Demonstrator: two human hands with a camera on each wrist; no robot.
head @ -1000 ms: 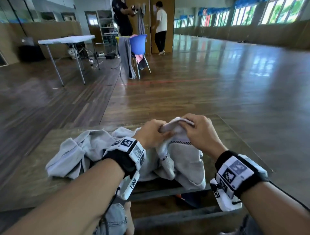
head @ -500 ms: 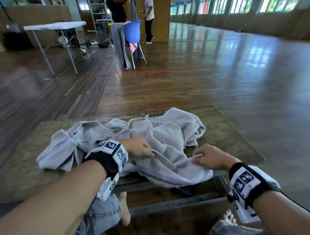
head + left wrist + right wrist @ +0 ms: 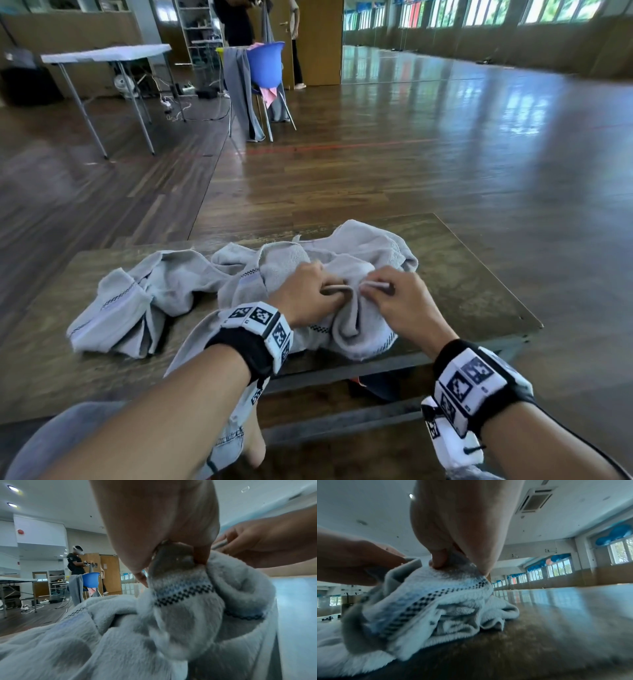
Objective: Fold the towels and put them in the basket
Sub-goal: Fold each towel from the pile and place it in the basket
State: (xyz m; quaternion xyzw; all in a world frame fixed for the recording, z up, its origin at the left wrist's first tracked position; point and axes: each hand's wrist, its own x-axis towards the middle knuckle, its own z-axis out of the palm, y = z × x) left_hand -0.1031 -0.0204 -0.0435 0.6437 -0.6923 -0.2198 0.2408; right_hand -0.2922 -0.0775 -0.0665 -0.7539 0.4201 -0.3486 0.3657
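Observation:
A crumpled grey towel (image 3: 370, 253) with a dark checkered stripe lies on the low wooden table (image 3: 479, 281). My left hand (image 3: 308, 294) pinches its hem, and my right hand (image 3: 394, 298) pinches the same hem a little to the right. The two hands sit close together above the table's near edge. In the left wrist view the towel (image 3: 180, 615) hangs bunched from my left hand's fingers (image 3: 200, 557). In the right wrist view the towel (image 3: 426, 596) hangs from my right hand's fingers (image 3: 438, 559). A second grey towel (image 3: 123, 301) lies crumpled at the left. No basket is in view.
Bare tabletop (image 3: 41, 359) shows at the front left. A white folding table (image 3: 106, 54) and a blue chair (image 3: 263, 65) draped with cloth stand far across the wooden floor. Two persons (image 3: 236, 20) stand beyond the chair.
One second ago both hands held the towel up at the far side. Half a second ago they were spread apart on its near edge. Now they have come together on the hem.

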